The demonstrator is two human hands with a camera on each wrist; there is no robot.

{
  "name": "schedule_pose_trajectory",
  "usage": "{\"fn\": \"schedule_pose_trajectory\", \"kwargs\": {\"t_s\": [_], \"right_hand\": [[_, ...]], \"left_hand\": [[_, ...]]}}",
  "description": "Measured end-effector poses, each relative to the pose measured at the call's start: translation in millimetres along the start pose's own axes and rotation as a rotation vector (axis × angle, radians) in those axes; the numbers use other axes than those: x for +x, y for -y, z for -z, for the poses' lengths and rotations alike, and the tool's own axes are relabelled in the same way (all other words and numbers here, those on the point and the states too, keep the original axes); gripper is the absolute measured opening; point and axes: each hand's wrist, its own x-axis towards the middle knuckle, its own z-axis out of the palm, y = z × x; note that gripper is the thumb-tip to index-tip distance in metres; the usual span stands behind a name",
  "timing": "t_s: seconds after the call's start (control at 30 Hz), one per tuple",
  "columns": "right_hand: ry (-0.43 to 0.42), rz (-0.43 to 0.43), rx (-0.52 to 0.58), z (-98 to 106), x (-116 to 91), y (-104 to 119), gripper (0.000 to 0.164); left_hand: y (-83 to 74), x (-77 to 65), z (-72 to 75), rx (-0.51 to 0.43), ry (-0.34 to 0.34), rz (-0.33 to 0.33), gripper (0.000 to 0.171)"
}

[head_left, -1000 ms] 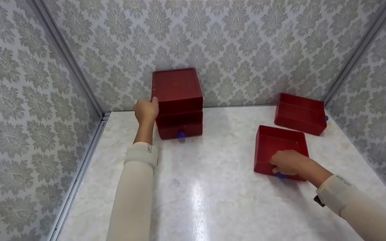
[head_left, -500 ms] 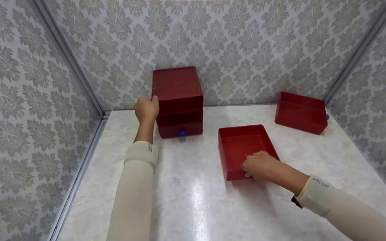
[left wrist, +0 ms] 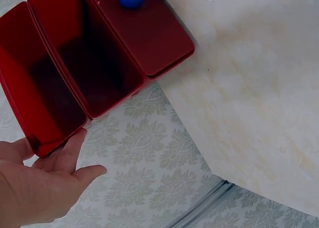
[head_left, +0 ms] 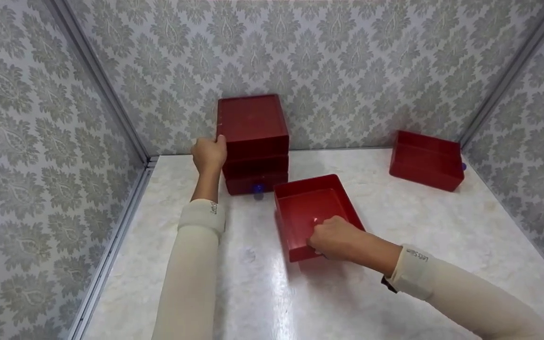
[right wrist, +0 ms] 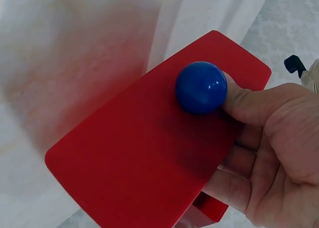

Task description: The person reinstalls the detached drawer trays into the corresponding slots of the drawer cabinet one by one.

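A dark red drawer cabinet [head_left: 252,118] stands against the back wall. Its two upper compartments are open slots, while a blue-knobbed drawer [head_left: 272,184] fills the bottom one. My left hand [head_left: 209,153] holds the cabinet's upper left corner, thumb at the top edge and fingers along the side. In front and to the right of the cabinet, my right hand [head_left: 335,238] grips a loose red drawer [head_left: 302,212] by its front wall. The right wrist view shows the thumb outside beside the blue knob [right wrist: 201,87], with fingers behind the wall. This drawer is tilted, its back toward the cabinet.
Another loose red drawer [head_left: 427,160] lies at the back right corner, its blue knob facing right. Patterned walls [head_left: 347,71] enclose the pale marbled table [head_left: 395,208] at the back and both sides. A metal rail [head_left: 111,255] runs along the left edge.
My right hand has carried the gripped drawer leftward from beside the other loose drawer to near the cabinet, turning it slightly. The left hand and the cabinet have stayed in place.
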Motion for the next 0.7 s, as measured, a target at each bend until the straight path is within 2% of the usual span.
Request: {"fn": "schedule_pose_trajectory", "kwargs": {"t_s": [0.2,0.5,0.7], "right_hand": [[-0.049,0.03,-0.014,1,13,12,0.015],[-0.035,0.014,-0.031,9,37,30,0.013],[-0.079,0.036,-0.036,16,57,44,0.012]], "left_hand": [[-0.3,1.1,-1.3,0.005,0.003,0.008,0.042],[-1.6,-0.2,-2.9,0.009,-0.002,-0.006,0.036],[-0.3,-1.0,-2.1,0.011,-0.012,-0.003,0.036]]}}
